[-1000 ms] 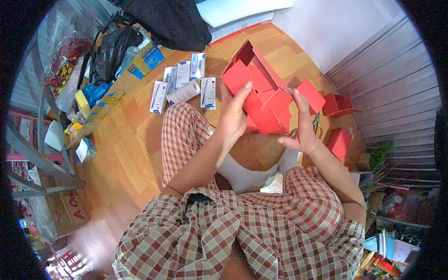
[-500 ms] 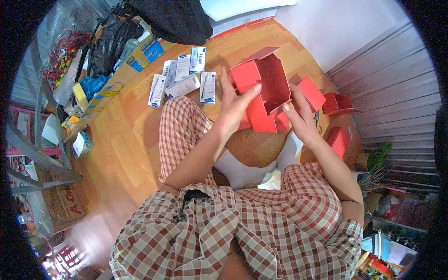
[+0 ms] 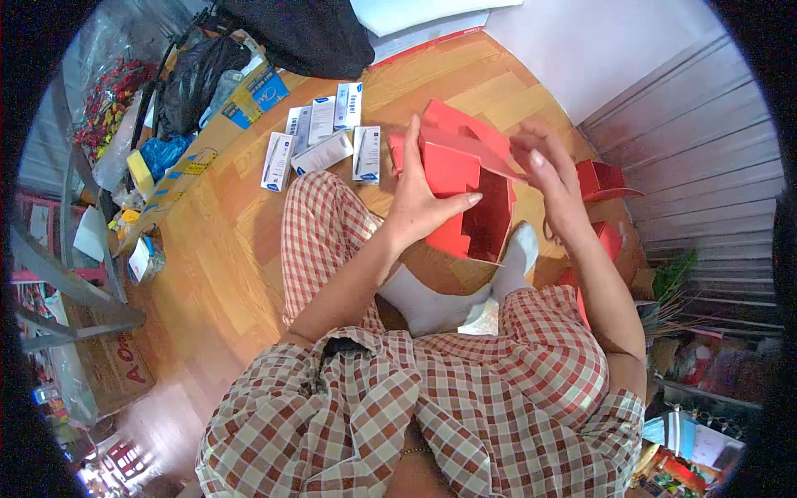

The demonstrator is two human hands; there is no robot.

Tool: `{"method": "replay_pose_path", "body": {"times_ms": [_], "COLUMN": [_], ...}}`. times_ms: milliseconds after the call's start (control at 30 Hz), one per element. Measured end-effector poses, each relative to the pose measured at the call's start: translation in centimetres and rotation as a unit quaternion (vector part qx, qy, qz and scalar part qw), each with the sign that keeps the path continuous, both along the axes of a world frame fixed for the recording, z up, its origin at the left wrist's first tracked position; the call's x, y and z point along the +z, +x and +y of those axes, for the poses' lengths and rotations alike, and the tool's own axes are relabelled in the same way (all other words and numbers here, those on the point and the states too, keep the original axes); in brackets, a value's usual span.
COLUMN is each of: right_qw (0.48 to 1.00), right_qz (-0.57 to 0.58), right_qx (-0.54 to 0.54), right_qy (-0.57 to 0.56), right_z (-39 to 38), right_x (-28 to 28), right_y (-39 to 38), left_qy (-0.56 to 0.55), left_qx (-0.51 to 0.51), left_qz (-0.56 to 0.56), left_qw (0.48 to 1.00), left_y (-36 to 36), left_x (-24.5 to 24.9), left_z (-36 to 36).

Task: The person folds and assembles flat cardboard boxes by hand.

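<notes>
A red cardboard box (image 3: 452,170) is tilted in front of me, its open side facing down and to the right with flaps sticking out. My left hand (image 3: 419,195) grips its left side, thumb along the near edge and fingers behind. My right hand (image 3: 552,178) is at the upper right corner, fingers curled beside a raised red flap; whether they pinch it is hard to tell. Several small white and blue boxes (image 3: 324,124) lie on the wooden floor to the left of the red box.
More red box pieces (image 3: 604,181) lie at the right near the corrugated wall (image 3: 697,149). A long cardboard carton (image 3: 187,174) and plastic bags (image 3: 195,91) are at the left, beside a metal frame (image 3: 83,290). Green plant stems (image 3: 674,278) stand at the right.
The red box has turned so that its opening faces lower right, and a flap now stands over it. My right hand has moved up from the box's lower right side to its upper corner.
</notes>
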State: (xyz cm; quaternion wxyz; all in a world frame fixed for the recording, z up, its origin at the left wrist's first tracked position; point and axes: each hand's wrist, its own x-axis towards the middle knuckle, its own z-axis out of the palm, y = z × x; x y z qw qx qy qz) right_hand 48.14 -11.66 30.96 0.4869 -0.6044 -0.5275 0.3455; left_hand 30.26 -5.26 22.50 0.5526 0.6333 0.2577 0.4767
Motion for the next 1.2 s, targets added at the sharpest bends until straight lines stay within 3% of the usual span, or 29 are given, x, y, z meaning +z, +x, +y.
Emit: {"method": "replay_pose_path", "body": {"times_ms": [133,267,467,500,633,700,933,1200], "right_qw": [0.99,0.973,0.958,0.95,0.937,0.922,0.913,0.928], "right_qz": [-0.117,-0.176,-0.064,-0.12,-0.147,-0.188,-0.176,-0.145], "right_qx": [0.077,0.132,0.228,0.244,0.263,0.315,0.333,0.305], "right_qy": [0.017,-0.069,-0.163,-0.155,-0.178,-0.125,-0.156,-0.157], "right_z": [0.5,-0.1,-0.9,-0.4,-0.7,-0.4,-0.6,-0.5], "right_x": [-1.0,0.3,0.3,-0.9,-0.9,-1.7,-1.3,-1.1], "right_y": [0.7,1.1,0.7,1.2,1.3,1.5,1.6,1.5], "left_qy": [-0.022,0.0,0.034,0.024,0.019,0.018,0.116,0.034], "left_qx": [-0.063,-0.075,-0.088,-0.111,-0.166,-0.175,-0.175,-0.207], "left_qz": [0.018,0.044,0.143,0.147,0.179,0.2,0.211,0.205], "left_qw": [0.998,0.996,0.985,0.983,0.97,0.964,0.955,0.956], "left_y": [-0.6,-1.1,-1.3,-1.5,-1.6,-1.7,-1.8,-2.6], "left_x": [0.8,0.0,-0.3,-0.4,-0.7,-0.4,-1.0,-0.8], "left_z": [0.0,0.0,-0.4,-0.2,-0.6,-0.7,-0.5,-0.2]}}
